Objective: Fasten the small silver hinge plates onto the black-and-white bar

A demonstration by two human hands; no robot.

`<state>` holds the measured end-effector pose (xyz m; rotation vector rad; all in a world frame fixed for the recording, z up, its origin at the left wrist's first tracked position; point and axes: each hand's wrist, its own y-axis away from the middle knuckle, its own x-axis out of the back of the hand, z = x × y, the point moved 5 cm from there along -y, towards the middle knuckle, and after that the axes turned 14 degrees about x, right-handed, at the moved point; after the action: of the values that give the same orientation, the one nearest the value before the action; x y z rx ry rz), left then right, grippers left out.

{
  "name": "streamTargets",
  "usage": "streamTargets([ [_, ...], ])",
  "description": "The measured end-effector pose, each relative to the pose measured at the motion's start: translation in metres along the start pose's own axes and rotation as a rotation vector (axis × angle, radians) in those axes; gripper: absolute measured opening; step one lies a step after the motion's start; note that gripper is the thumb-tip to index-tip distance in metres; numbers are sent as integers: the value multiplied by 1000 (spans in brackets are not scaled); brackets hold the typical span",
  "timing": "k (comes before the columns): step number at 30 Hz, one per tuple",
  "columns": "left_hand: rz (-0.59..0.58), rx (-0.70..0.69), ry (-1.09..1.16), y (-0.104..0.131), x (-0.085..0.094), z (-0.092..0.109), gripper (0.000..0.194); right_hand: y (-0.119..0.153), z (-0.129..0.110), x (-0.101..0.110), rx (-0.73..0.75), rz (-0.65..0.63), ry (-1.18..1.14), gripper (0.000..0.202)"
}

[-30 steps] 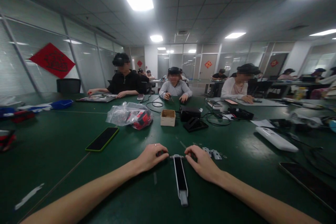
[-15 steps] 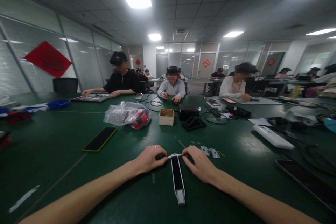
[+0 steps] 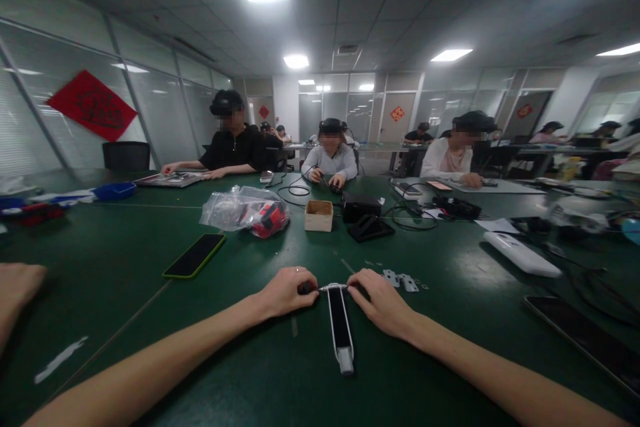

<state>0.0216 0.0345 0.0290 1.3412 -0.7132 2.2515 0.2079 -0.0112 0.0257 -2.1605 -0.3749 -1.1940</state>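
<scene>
A long narrow device (image 3: pixel 341 327) with a black middle and a white frame lies on the green table (image 3: pixel 240 373), its grey-white end toward me. My left hand (image 3: pixel 289 292) is closed round a small dark tool, whose thin metal shaft reaches the device's far end from the left. At the right side of that same end, the fingertips of my right hand (image 3: pixel 379 300) are pinched together; what they hold is too small to make out. Several flat metal plates (image 3: pixel 401 279) lie just beyond my right hand, with small rings beside them.
A green-edged phone (image 3: pixel 195 256) lies to the left, a plastic bag (image 3: pixel 245 210) and an open box (image 3: pixel 319 215) farther back. At the right are a white device (image 3: pixel 521 254), a dark phone (image 3: pixel 583 340) and cables. Another person's hand (image 3: pixel 19 290) shows at the left edge.
Another person's hand has come into view at the left edge. The view has tilted slightly, shifting the table upward. My hands keep their places at the device.
</scene>
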Motion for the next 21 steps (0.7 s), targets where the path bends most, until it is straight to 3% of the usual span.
streamTargets([
  [21,-10,2,-32,-6,-4,7,15,-1,1,0,9,4,44,19],
])
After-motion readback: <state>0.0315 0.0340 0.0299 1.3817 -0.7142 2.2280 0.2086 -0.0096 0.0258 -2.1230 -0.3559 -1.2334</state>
